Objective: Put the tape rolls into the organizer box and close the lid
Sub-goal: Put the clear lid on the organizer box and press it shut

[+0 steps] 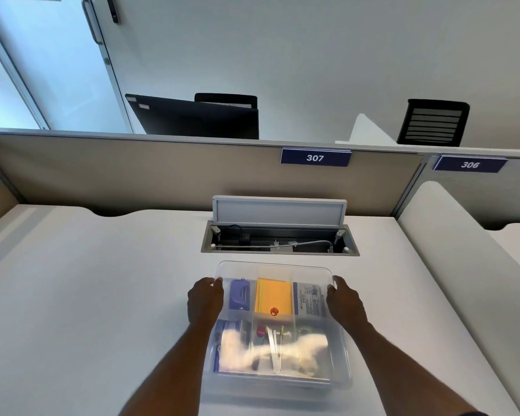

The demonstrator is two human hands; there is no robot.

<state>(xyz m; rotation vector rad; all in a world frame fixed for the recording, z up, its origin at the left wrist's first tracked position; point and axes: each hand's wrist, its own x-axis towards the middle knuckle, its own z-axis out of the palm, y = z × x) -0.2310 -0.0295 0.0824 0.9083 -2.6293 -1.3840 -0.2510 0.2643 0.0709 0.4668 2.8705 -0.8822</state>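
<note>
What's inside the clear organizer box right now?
In the organizer box: a purple item far-left, an orange pad in the middle, a printed packet far-right. Glare hides most of the near compartments, so tape rolls cannot be confirmed.

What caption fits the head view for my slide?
Both hands, left and right, grip the sides of the clear organizer box on the white desk.

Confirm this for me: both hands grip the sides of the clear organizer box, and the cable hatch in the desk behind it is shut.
Not quite. In the head view the left hand and right hand do hold the sides of the clear organizer box, but the cable hatch in the desk behind it is open: its flap stands up and cables show inside.
</note>
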